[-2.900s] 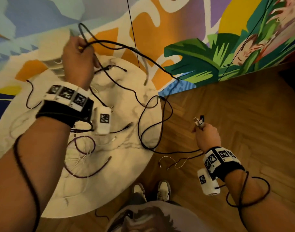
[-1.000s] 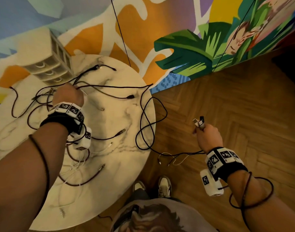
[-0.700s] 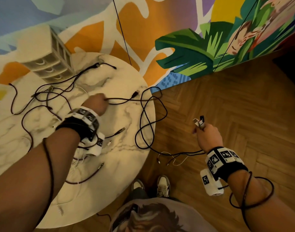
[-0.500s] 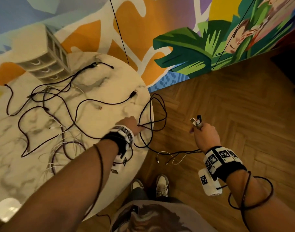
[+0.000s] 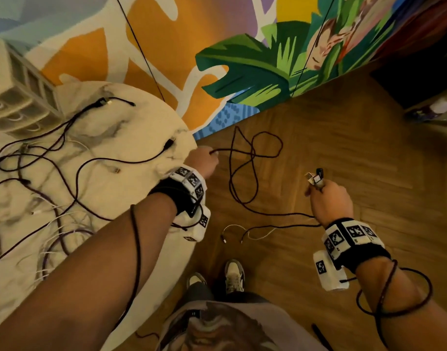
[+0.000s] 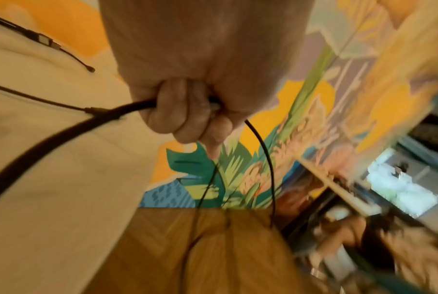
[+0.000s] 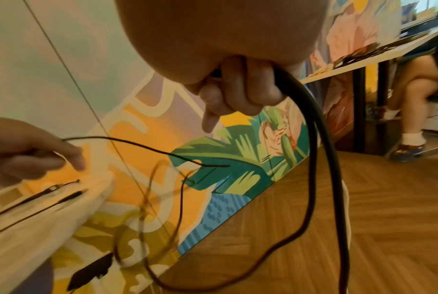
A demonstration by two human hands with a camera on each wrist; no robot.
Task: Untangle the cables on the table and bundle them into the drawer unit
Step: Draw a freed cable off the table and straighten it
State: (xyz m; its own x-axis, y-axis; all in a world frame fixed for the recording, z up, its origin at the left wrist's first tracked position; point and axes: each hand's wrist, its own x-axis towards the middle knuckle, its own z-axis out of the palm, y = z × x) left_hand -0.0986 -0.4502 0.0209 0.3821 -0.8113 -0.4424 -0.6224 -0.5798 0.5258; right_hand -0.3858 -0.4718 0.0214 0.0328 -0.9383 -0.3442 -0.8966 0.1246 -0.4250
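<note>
My left hand point(image 5: 204, 160) is just past the right rim of the round marble table point(image 5: 111, 188) and grips a thin black cable point(image 5: 253, 158). The left wrist view shows its fingers point(image 6: 182, 111) curled round that cable point(image 6: 62, 135). The cable hangs in loose loops above the wooden floor and runs to my right hand point(image 5: 327, 198). That hand is held out over the floor and grips several cable plugs point(image 5: 315, 177), with dark cables point(image 7: 313, 159) trailing down from its fist point(image 7: 237, 95). A tangle of black, purple and white cables point(image 5: 40, 178) lies on the table. The beige drawer unit point(image 5: 17, 97) stands at the table's far left.
A painted wall point(image 5: 242, 59) runs close behind the table. A thin white cable point(image 5: 245, 231) dangles near the table's edge above my shoes point(image 5: 232, 274). Wooden floor point(image 5: 356, 148) stretches to the right. A seated person's legs point(image 7: 414, 111) show at the far right.
My left hand has swept from the table's far left to beyond its right rim, dragging the black cable's loops off the table and over the floor. The right hand has stayed put.
</note>
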